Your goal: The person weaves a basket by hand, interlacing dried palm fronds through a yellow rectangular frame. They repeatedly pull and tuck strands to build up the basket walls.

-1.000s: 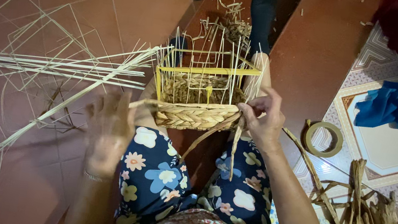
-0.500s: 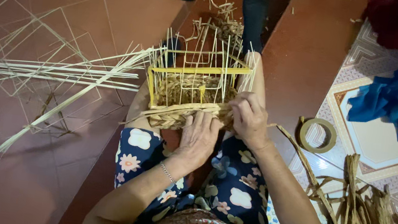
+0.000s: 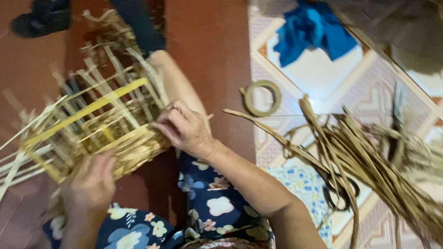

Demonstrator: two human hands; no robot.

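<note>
Basket [image 3: 91,131] has tilted leftward; both hands still grip it.

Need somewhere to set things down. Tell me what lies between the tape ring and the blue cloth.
In the head view, nothing lies between the tape ring and the blue cloth: only bare patterned floor tile. The frame is blurred, so small scraps could be missed.

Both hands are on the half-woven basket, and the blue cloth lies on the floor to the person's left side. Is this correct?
Not quite. Both the left hand and right hand are on the basket, but the head view shows the blue cloth on the floor to the person's right side.
</note>
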